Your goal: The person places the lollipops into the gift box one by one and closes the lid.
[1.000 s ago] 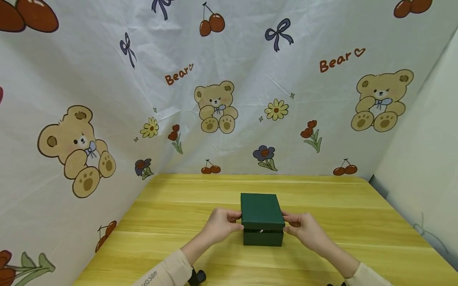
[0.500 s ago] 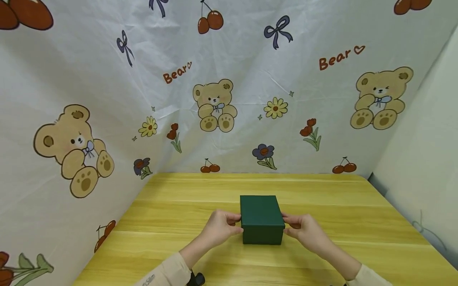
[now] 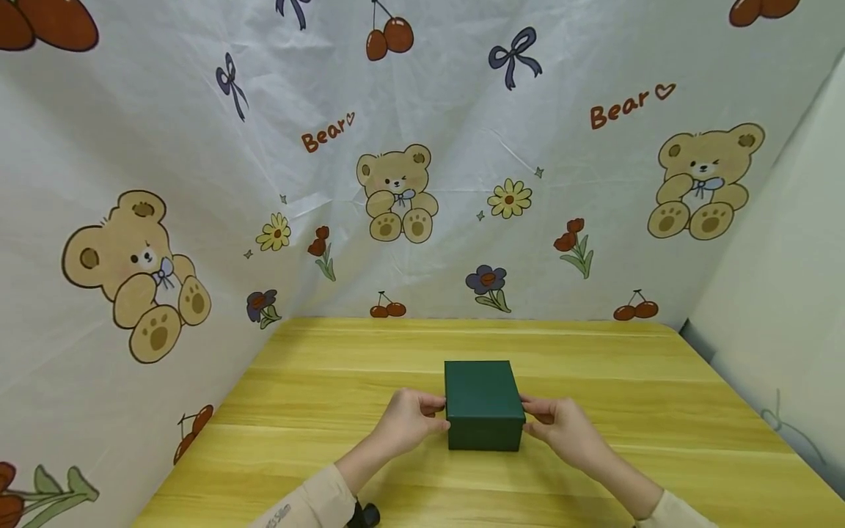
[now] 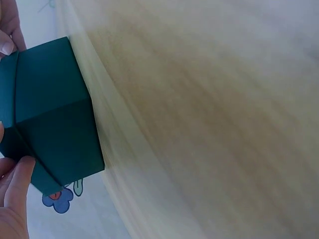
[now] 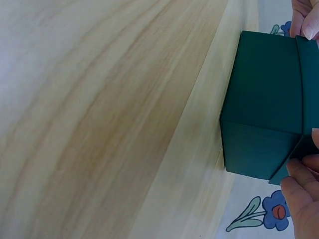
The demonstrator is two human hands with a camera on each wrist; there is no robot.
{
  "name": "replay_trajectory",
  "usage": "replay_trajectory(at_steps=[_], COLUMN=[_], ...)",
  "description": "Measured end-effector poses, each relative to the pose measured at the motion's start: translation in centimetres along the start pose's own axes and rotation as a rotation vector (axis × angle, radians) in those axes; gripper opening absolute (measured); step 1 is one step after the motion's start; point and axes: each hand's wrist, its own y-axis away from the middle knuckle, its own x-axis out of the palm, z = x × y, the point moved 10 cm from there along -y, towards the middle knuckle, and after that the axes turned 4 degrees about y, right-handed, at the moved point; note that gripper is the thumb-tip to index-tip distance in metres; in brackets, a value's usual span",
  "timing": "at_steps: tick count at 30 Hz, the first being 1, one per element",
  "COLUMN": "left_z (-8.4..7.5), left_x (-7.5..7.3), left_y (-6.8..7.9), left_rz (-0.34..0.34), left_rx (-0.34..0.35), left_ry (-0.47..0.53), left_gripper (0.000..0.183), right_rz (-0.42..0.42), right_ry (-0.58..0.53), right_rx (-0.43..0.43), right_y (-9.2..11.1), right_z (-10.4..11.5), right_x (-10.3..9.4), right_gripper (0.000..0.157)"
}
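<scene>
A dark green box [image 3: 485,434] with its lid [image 3: 480,389] on stands on the wooden table. My left hand [image 3: 408,422] holds the lid's left side between thumb and fingers, while my right hand [image 3: 566,429] does the same on the right. Seen from the left wrist, the lid's edge sits over the box body [image 4: 60,129], and fingertips [image 4: 25,169] lie along that seam. The right wrist view shows the box wall [image 5: 264,84] and the fingers [image 5: 299,181] at the lid's rim. Whatever is inside the box is hidden.
Yellow wood-grain table [image 3: 330,352] surrounds the box. A white cloth [image 3: 455,110] printed with bears, flowers and cherries hangs behind and to the left. Beneath the left sleeve [image 3: 317,499] shows a small black object [image 3: 363,515]. A pale wall [image 3: 785,293] stands on the right.
One second ago the lid sat raised at the front, with a dark gap and a small white bit showing. It has come down over the box body and the gap is gone.
</scene>
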Motion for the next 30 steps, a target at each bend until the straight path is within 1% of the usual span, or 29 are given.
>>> replay_trajectory(at_steps=[5,14,21,30], left_z=[0.3,0.5,0.6,1.1], left_x=[0.1,0.2,0.3,0.1], left_y=[0.0,0.2,0.1,0.3], left_rz=[0.002,0.015,0.015,0.007], left_rx=[0.000,-0.010,-0.010,-0.039], left_ry=[-0.005,0.013,0.017,0.028], left_gripper=[0.035,0.035,0.035,0.035], right_rz=[0.007,0.003,0.000,-0.008], right_ry=[-0.009,-0.001,-0.021,-0.051], right_rx=[0.012,0.001,0.024,0.042], right_y=[0.0,0.1,0.1,0.1], right_z=[-0.3,-0.4,-0.9,-1.2], right_x=[0.2,0.4,0.4,0.5], right_gripper=[0.039,0.037,0.037,0.036])
